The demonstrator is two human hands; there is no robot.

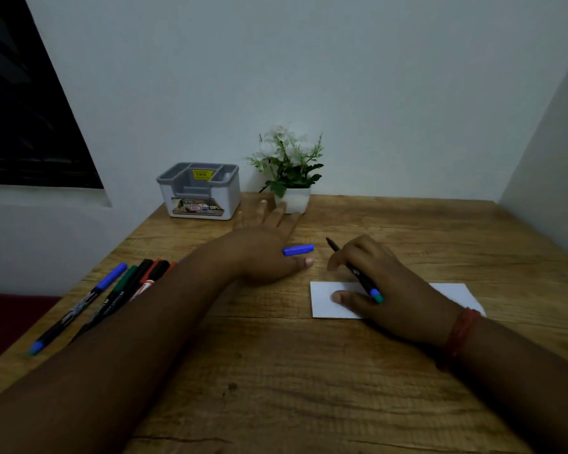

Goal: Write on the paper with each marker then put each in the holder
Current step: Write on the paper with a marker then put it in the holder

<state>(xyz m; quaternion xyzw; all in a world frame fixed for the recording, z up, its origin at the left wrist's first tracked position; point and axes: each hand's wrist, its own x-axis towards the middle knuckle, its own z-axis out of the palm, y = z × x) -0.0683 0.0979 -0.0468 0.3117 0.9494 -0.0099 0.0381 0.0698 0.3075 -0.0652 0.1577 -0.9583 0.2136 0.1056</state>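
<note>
While the left hand [266, 247] lies flat, fingers spread, beside a blue cap [298, 250] on the table [276, 371], the right hand [384, 286] grips an uncapped marker [354, 271] over the paper [323, 304].

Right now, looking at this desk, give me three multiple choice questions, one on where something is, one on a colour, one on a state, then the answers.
1. Where does the holder stand?
A. at the back of the desk, left of the potted plant
B. on the paper
C. at the near desk edge

2. What colour is the loose cap by the left hand?
A. red
B. blue
C. green

3. What state is the marker in the right hand?
A. capped
B. uncapped, tip off the paper
C. standing in the holder

Answers: 1 A, the holder sits near the wall beside the plant. 2 B, the cap is bright blue. 3 B, the bare tip points up and away, above the desk.
</note>
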